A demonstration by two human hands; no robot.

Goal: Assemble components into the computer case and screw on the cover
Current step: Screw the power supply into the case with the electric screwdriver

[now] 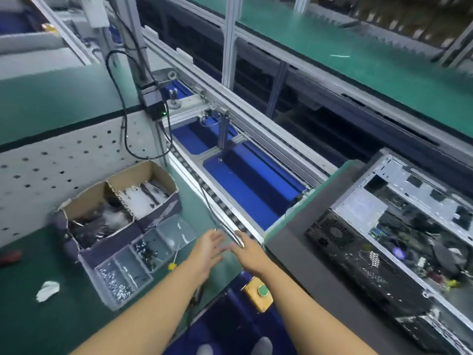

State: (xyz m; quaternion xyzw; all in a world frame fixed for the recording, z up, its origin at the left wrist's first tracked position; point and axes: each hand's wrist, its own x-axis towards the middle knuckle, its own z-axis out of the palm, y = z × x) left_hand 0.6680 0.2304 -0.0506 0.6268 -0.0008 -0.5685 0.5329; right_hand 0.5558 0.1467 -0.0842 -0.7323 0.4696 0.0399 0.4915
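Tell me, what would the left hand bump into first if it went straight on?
Probably the shiny silver metal rail along the conveyor's near edge, just beyond the left hand and its fingertips. The blur makes the depth uncertain.

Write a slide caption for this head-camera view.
Left hand and right hand reach out open over the green bench, screw tray on the left, open computer case on the right.

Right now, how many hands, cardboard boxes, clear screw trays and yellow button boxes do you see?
Hands: 2, left hand and right hand
Cardboard box: 1
Clear screw tray: 1
Yellow button box: 1
Total: 5
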